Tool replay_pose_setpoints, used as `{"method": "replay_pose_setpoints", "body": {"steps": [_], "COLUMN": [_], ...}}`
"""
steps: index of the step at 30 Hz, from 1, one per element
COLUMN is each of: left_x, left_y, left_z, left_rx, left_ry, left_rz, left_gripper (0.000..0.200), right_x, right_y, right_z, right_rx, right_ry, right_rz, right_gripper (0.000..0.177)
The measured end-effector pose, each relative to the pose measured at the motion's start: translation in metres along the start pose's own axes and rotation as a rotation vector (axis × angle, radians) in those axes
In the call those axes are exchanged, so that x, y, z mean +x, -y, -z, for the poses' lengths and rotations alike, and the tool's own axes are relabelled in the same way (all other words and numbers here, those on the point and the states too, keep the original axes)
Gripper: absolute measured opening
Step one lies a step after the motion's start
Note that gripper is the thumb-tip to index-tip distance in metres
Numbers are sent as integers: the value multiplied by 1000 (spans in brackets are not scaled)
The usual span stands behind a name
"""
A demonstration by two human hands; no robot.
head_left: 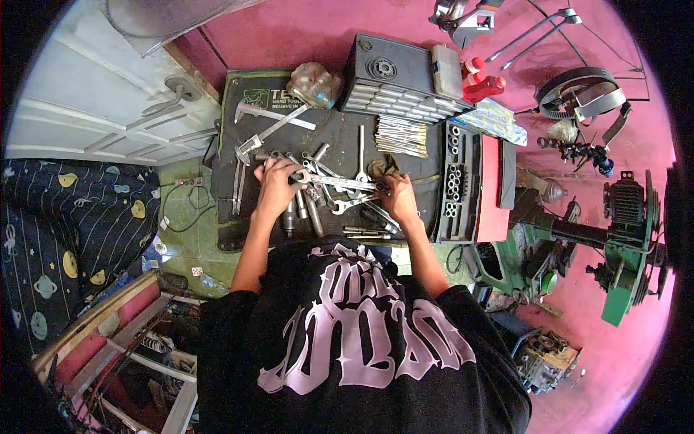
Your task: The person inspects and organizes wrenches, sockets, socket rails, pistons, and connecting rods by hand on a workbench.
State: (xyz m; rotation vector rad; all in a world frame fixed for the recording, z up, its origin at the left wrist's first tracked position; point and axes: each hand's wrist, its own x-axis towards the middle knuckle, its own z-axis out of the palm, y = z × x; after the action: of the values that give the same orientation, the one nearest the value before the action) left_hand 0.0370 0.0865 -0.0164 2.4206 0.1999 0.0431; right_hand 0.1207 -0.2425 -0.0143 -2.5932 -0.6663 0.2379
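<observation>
A long combination wrench (336,180) lies across the space between my two hands. My left hand (276,186) is closed at its open-jaw end, thumb and fingers about the jaw. My right hand (398,199) has its fingers closed around the ring end, which they partly hide. Beneath and around the wrench are several other wrenches, among them an open-ended one (354,205) and an upright one (361,155). Metal sockets or cylindrical tools (314,217) lie below my left hand. A crumpled brown rag (383,166) sits just above my right hand.
Calipers (271,134) lie at the mat's (238,87) upper left, near a plastic bag (316,84). Behind stands a drawer cabinet (405,72), with a row of slim metal pieces (401,136) before it. A socket case (454,181) is at the right.
</observation>
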Motion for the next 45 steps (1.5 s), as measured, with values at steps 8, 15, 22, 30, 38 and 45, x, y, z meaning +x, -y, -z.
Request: {"method": "replay_pose_setpoints", "body": {"steps": [8,15,22,30,38,45], "left_x": [17,18,-10,-10,-16,-17], "left_y": [2,3,5,-1,-1,-4], "left_z": [-2,-11,-11,-8,-11,-7], "left_rx": [-6,60,54,108,150,138], "left_ry": [-58,-268,-150,-102,-128,-101], "left_rz": [-8,-45,-19,-48,-80,-29], "left_gripper": [40,43,47,46,42,44], "right_x": [20,23,9,2,4,-5], "right_y": [-4,5,-23,-43,-48,15], "right_z": [-4,-11,-17,-24,-24,-16], "right_rx": [6,-67,-364,-398,-336,-144], "right_ry": [-74,-154,-221,-247,-335,-127], "right_rz": [19,-86,-244,-321,-303,-137], "right_gripper": [34,51,56,50,50,62]}}
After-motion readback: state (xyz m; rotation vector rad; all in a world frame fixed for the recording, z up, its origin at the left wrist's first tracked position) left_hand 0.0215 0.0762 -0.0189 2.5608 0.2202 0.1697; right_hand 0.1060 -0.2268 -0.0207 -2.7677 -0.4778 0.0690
